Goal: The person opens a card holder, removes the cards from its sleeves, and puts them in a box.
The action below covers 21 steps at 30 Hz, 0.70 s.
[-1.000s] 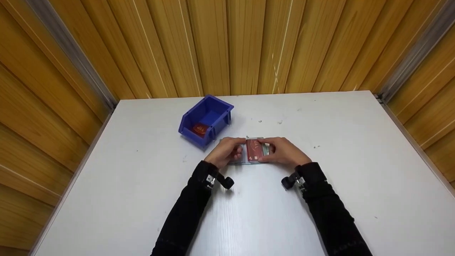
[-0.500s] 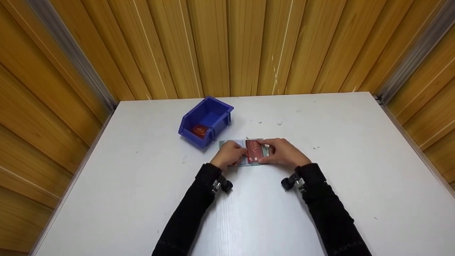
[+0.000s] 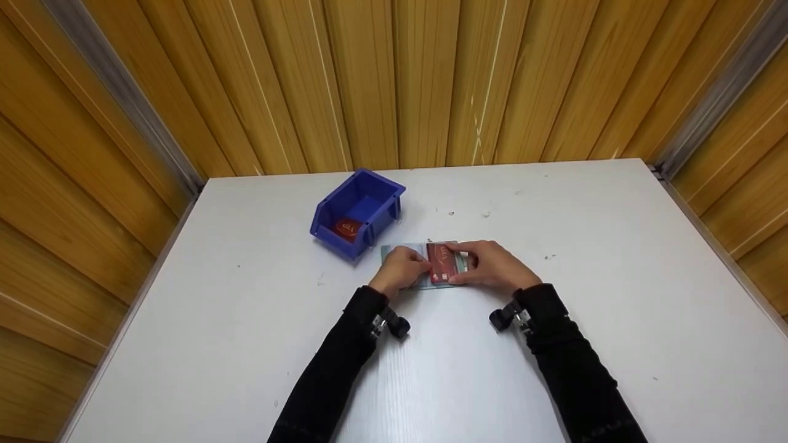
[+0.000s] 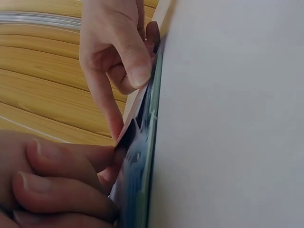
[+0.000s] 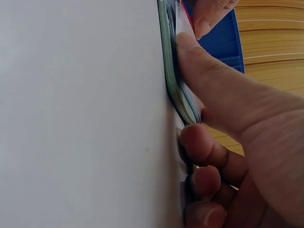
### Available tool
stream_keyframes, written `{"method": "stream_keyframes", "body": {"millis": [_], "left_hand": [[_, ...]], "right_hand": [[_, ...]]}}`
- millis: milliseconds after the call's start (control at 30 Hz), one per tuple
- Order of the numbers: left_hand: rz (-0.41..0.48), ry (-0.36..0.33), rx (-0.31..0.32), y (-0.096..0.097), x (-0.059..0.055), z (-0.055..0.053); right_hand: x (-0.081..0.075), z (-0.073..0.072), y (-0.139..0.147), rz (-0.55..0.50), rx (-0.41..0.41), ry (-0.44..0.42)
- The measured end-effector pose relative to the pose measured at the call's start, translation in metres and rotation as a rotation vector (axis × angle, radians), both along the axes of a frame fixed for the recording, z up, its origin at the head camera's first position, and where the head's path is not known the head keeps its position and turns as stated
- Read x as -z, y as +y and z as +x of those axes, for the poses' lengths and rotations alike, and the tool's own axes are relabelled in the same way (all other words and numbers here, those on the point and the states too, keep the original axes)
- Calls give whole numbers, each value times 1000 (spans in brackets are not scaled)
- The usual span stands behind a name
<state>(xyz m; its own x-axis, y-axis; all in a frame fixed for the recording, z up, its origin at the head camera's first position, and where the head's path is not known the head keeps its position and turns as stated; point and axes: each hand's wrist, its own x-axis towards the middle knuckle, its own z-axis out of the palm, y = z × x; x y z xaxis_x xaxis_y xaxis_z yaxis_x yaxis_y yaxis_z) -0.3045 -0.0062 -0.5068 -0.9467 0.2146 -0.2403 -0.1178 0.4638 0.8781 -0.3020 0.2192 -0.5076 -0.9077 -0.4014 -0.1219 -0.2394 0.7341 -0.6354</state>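
Observation:
A red VIP card [image 3: 442,264] lies over the right part of an open green card holder [image 3: 416,249] with clear sleeves, flat on the table. My right hand [image 3: 495,264] grips the card by its far and near edges, thumb nearer me. In the right wrist view its other fingers curl beside the holder's end. My left hand [image 3: 401,269] pinches at the card's left edge, thumb and index finger together, its other fingers curled. The left wrist view shows a dark gap under the card's lifted edge, right at those fingertips, which partly hide what they pinch.
A blue bin [image 3: 357,212] stands behind and left of the holder, with another red VIP card [image 3: 347,229] inside. The white table [image 3: 591,320] meets wood-patterned panels [image 3: 425,86] at the back and sides.
My left hand has moved slightly toward me, from the card's far left corner to the middle of its left edge, and now pinches there. My right hand keeps its grip.

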Motion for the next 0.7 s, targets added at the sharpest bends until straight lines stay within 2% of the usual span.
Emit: {"method": "stream_keyframes", "body": {"millis": [133, 233, 367, 567, 700], "left_hand": [[33, -35, 9, -6, -1, -1], [51, -72, 14, -14, -6, -4], [2, -99, 29, -30, -16, -9], [-117, -56, 37, -48, -34, -13], [-81, -5, 16, -52, -47, -15]], "right_hand": [[1, 0, -1, 6, -2, -8], [1, -1, -2, 6, 19, -26], [3, -1, -2, 14, 36, -45], [3, -1, -1, 6, 12, -16], [2, -1, 1, 3, 6, -1]]}}
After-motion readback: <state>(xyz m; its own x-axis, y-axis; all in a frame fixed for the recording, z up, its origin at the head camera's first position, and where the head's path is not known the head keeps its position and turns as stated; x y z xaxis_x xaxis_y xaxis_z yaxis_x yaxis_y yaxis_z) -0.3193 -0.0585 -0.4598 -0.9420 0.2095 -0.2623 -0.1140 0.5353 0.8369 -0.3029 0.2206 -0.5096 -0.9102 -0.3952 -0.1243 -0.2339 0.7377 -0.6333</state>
